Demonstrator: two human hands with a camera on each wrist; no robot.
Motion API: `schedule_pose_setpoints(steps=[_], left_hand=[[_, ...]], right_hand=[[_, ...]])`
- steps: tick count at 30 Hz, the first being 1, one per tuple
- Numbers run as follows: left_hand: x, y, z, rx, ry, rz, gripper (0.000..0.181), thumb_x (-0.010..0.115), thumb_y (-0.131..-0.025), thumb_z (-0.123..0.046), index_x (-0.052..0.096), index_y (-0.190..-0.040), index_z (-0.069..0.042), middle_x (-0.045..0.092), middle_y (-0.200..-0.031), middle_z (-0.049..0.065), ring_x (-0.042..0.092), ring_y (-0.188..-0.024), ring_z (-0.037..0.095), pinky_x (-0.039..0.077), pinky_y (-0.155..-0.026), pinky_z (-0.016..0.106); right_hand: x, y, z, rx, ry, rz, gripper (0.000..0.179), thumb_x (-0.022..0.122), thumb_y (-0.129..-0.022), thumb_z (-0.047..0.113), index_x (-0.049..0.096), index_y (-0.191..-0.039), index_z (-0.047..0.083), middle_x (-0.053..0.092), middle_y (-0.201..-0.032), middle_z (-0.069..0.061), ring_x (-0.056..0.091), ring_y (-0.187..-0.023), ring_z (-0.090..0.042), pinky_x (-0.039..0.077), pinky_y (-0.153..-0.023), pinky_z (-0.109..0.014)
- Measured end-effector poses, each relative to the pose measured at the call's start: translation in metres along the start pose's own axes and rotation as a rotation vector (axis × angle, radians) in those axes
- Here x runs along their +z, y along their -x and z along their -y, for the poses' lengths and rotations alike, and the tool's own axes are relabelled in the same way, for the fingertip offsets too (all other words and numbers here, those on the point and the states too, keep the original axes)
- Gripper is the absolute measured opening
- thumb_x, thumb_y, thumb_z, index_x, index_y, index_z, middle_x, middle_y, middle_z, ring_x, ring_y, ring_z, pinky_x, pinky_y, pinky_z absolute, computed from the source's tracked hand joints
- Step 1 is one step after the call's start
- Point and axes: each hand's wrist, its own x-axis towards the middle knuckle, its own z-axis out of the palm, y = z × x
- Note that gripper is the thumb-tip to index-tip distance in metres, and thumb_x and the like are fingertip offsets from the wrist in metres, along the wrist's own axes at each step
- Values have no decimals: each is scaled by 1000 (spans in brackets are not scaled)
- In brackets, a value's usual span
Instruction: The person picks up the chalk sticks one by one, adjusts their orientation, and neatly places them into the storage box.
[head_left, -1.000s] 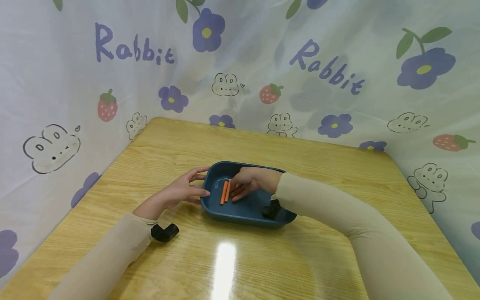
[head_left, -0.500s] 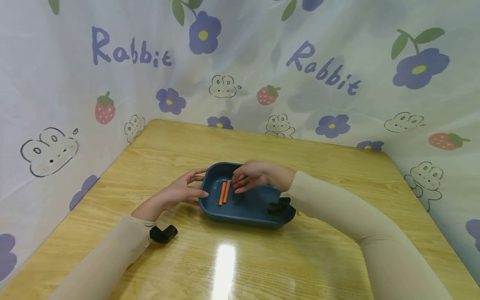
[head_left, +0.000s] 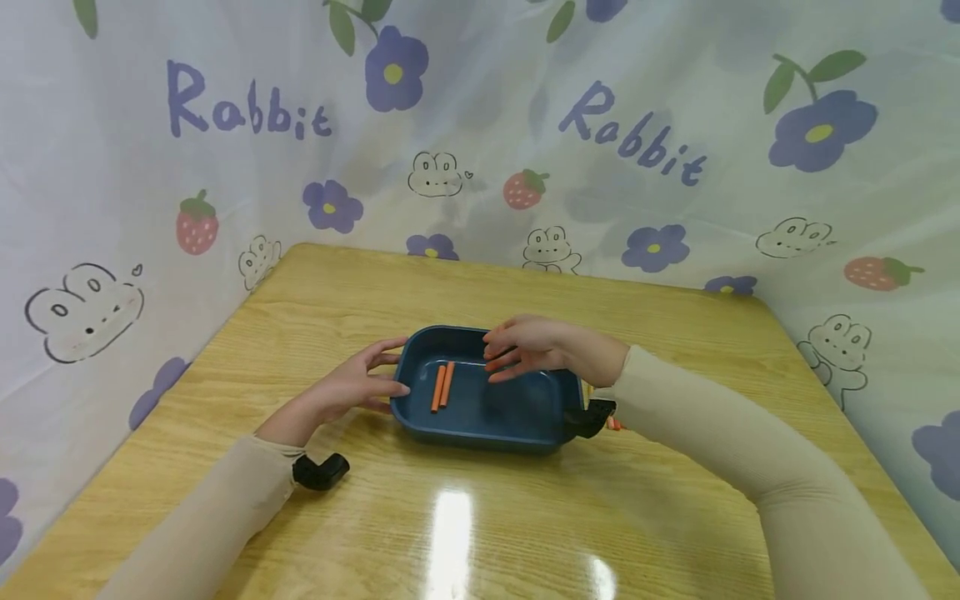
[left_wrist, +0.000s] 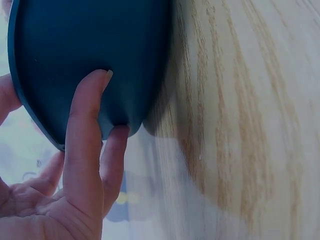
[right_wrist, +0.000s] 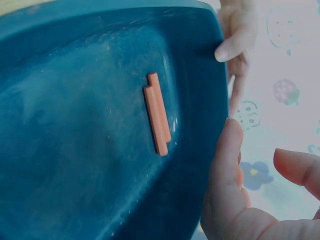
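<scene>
A dark blue plastic basin (head_left: 480, 435) stands on the wooden table. Inside, toward its left end, two orange sticks (head_left: 442, 387) lie side by side, nearly touching, and the right wrist view shows one stick (right_wrist: 156, 120) slightly offset along the other. My left hand (head_left: 352, 382) holds the basin's left end, thumb over the rim and fingers spread against the outer wall (left_wrist: 75, 170). Over the basin's back right part, my right hand (head_left: 532, 343) hovers with loosely bent fingers and nothing between them.
Right of the basin, small orange pieces (head_left: 615, 423) show on the table, partly hidden by the right wrist's black camera (head_left: 591, 418). A patterned curtain (head_left: 480, 108) surrounds the table (head_left: 337, 292) at the back and sides.
My right hand has lifted away from the orange sticks and moved right, uncovering them and more of the basin floor. The left hand stays at the basin's end.
</scene>
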Motion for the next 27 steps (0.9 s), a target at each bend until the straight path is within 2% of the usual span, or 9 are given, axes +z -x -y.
schedule_pose_setpoints(steps=[4,7,11,14,17,22,27], left_hand=[[0,0,1,1,7,3,83,68,-83,-5,18,-149,-12,20,-143,26,60,-98,34,53,-74,47],[0,0,1,2,16,4,84,69,-83,-5,17,-149,-12,20,-143,27,58,-100,37,53,-74,47],[0,0,0,1,22,4,84,68,-83,-4,17,-149,-12,19,-144,27,58,-100,38,53,-74,47],[1,1,-1,2,20,4,84,68,-83,-4,17,-149,-12,19,-144,27,58,-101,38,53,-74,47],[1,2,-2,3,18,2,84,69,-83,-4,17,-149,-12,20,-143,27,57,-102,39,53,-74,47],[1,1,-2,-2,19,3,84,68,-83,-4,18,-149,-12,20,-144,26,58,-101,38,53,-74,47],[1,2,-3,-5,18,3,84,68,-83,-4,17,-149,-12,20,-143,26,59,-99,37,53,-74,48]], right_hand=[[-9,13,0,-19,13,-2,52,45,-94,0,24,-141,-7,34,-131,-27,53,-98,-31,47,-90,-43],[-16,20,-2,-27,14,3,53,44,-94,0,21,-142,-6,28,-137,-29,49,-108,-36,43,-95,-45],[-26,29,-4,-37,1,8,56,43,-95,1,17,-144,-5,21,-144,-28,32,-126,-44,38,-99,-47],[-32,36,-3,-42,4,10,57,42,-95,1,14,-145,-5,19,-145,-27,27,-129,-45,39,-98,-45],[-37,42,-3,-48,11,-7,57,42,-95,2,15,-145,-4,23,-141,-28,31,-126,-43,44,-94,-42],[-45,50,-8,-46,9,-51,54,43,-96,3,19,-144,-4,36,-124,-25,47,-110,-35,48,-89,-39],[-55,59,-15,-53,3,-78,53,43,-96,3,20,-143,-5,41,-115,-21,53,-99,-29,49,-87,-37]])
